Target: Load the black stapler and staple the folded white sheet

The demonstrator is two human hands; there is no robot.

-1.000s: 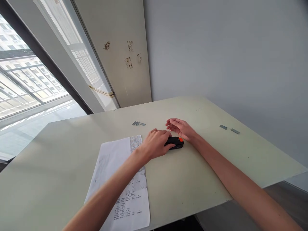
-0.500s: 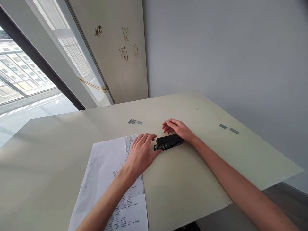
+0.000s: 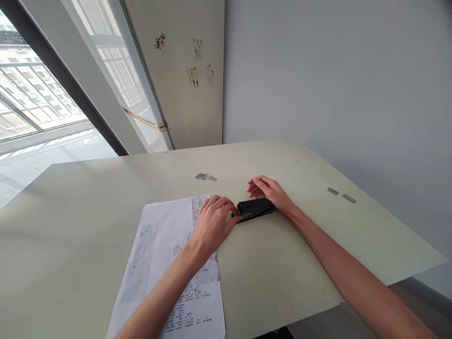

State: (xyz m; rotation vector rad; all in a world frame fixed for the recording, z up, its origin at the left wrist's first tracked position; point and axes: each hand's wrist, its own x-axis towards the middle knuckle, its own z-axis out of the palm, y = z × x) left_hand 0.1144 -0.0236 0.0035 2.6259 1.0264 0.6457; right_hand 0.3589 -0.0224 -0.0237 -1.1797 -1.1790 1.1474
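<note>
A black stapler (image 3: pixel 254 207) lies on its base on the table, its front end pointing left. My left hand (image 3: pixel 216 219) reaches over the paper sheets (image 3: pixel 165 235), with thumb and fingertips closed on the stapler's front end. At the stapler's rear end rests my right hand (image 3: pixel 268 189), its wrist side against or just beside it. The right fingers are loosely curled and apart, with nothing seen in them. The printed sheets lie flat, partly covered by my left forearm.
Several strips of staples (image 3: pixel 205 177) lie beyond the paper, and two more staple strips (image 3: pixel 341 195) are on the right. The pale table (image 3: pixel 88 226) meets a grey wall (image 3: pixel 335 84) at the right. A window (image 3: pixel 38 89) is at the left.
My left fingers have closed in on the stapler's front end; before, they were spread around it. My right hand stays by the rear end. The whole view has shifted slightly.
</note>
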